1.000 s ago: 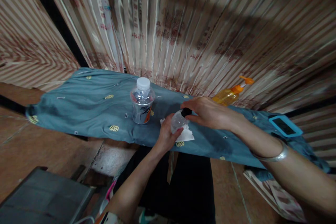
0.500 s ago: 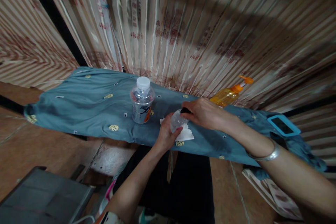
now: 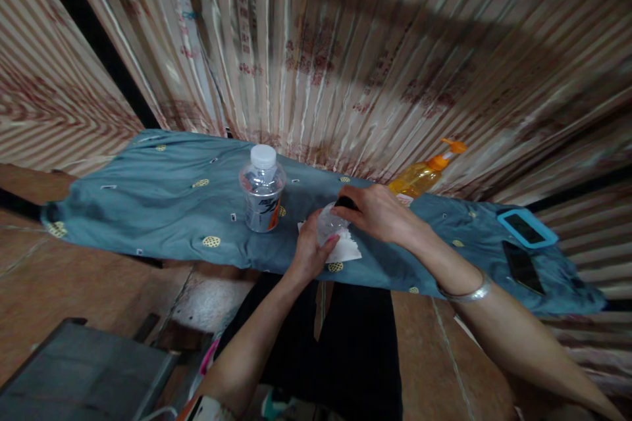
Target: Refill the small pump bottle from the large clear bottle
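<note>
Small clear bottle (image 3: 328, 225) with black cap (image 3: 345, 202), tilted, held above white tissue (image 3: 348, 248) on blue cloth.

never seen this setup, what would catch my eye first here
Both hands meet mid-frame on a small clear bottle: the left hand grips its body, the right hand covers its black cap, over a white tissue on the blue cloth. A white-capped bottle stands left; an orange pump bottle leans by the wall.

Left hand (image 3: 307, 251) grips small clear bottle (image 3: 328, 227) over white tissue (image 3: 345, 248); right hand (image 3: 375, 212) covers its black cap (image 3: 345, 201), probably pinching it. Bigger white-capped bottle (image 3: 262, 189) stands upright just left. Orange pump bottle (image 3: 425, 173) behind, phones (image 3: 524, 229) far right on teal cloth (image 3: 148, 204).
</note>
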`<state>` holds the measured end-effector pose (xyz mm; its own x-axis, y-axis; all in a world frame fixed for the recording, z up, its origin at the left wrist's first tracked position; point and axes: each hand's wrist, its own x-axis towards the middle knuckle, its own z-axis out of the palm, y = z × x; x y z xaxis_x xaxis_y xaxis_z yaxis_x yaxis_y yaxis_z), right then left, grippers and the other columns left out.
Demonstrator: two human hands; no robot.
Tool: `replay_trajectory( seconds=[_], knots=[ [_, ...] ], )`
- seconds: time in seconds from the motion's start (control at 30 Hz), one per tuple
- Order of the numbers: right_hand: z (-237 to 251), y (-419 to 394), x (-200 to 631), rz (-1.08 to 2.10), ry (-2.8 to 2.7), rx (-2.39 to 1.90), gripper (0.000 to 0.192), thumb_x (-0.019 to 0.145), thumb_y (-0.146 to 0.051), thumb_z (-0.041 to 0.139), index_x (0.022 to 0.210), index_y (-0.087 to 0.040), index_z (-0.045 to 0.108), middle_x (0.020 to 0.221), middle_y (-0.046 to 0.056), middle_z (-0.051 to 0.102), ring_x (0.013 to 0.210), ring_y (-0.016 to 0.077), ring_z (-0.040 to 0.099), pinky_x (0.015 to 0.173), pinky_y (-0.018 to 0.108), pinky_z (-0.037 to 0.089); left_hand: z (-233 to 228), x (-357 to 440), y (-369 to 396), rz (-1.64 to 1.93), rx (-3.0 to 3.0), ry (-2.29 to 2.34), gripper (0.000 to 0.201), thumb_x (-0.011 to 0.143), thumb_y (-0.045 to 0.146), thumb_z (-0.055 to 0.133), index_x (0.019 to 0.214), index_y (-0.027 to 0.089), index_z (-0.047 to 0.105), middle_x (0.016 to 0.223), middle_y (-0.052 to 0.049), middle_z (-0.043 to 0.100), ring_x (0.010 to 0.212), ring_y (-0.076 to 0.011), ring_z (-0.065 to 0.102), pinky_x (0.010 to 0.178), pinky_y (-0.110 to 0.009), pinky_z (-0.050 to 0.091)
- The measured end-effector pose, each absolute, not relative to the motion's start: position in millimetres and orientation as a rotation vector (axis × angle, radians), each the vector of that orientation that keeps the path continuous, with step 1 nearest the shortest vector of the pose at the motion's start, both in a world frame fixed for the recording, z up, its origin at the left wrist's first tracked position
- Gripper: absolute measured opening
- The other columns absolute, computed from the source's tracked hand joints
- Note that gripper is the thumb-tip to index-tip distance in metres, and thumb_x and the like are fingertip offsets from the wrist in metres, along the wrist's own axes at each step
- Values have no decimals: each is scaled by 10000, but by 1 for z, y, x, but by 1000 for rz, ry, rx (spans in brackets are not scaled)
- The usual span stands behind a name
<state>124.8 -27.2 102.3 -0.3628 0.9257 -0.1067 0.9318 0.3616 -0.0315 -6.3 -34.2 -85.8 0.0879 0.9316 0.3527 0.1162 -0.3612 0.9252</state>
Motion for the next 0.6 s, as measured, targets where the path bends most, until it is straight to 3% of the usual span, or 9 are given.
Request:
replay_trajectory(
  seconds=[0.1,0.17,0.2,0.23,0.27,0.33,0.43,0.5,0.6],
  knots=[
    [80,-35,149,-733,2712,2009,427,1071,-374,525,1396,-99,535,800,31,667,743,187,642,700,276,430,-84,-8,-34,1339,1551,1056,580,788,262,752,1325,182,551,1269,-115,688,1176,-300,654,1063,-474,494],
    [53,-42,165,-1435,2716,2122,498,1121,-361,260,1406,3,449,948,131,679,816,197,654,774,284,521,-82,-9,-34,1332,1507,1048,573,773,238,761,1311,194,568,1249,-98,703,1166,-291,664,1058,-466,501],
    [36,-46,171,-1556,2628,2184,567,1119,-348,122,1401,37,427,1074,198,664,924,214,664,866,311,529,-82,-9,-34,1330,1483,1050,571,762,228,766,1299,197,577,1235,-91,712,1156,-289,671,1051,-466,507],
    [18,-49,175,-1369,2529,2279,522,1118,-310,178,1406,36,442,1197,220,636,1051,229,652,975,329,496,-82,-9,-34,1327,1459,1054,571,752,222,772,1290,197,582,1220,-87,720,1143,-289,678,1040,-468,515],
    [-1,-52,177,-991,2390,2452,448,1097,-294,364,1407,3,488,1248,199,630,1139,265,627,1042,369,459,-82,-9,-33,1322,1436,1059,576,742,220,778,1284,195,585,1206,-86,727,1128,-290,686,1028,-469,523],
    [-36,-56,175,-890,2329,2462,556,1035,-268,530,1471,60,423,1474,246,460,1402,331,428,1189,416,306,-82,-9,-33,1318,1401,1078,587,724,221,790,1275,188,590,1179,-86,740,1094,-288,700,1005,-464,535],
    [-68,-60,163,-879,2339,2416,709,971,-257,624,1517,91,335,1556,262,337,1484,335,291,1229,390,220,-80,-12,-33,1343,1386,1083,584,711,242,803,1260,189,609,1156,-74,751,1067,-275,710,996,-435,540],
    [-72,-62,154,-866,2338,2440,740,942,-223,641,1520,102,314,1554,270,335,1476,345,300,1220,382,230,-77,-16,-34,1374,1391,1064,570,713,262,802,1249,184,623,1163,-69,750,1075,-268,709,1001,-417,538],
    [-67,-62,146,-914,2338,2446,650,931,-192,582,1472,111,387,1393,295,512,1298,370,519,1075,401,396,-73,-25,-34,1397,1380,1069,578,706,273,800,1247,164,630,1152,-76,753,1067,-266,708,996,-409,537]
  ],
)
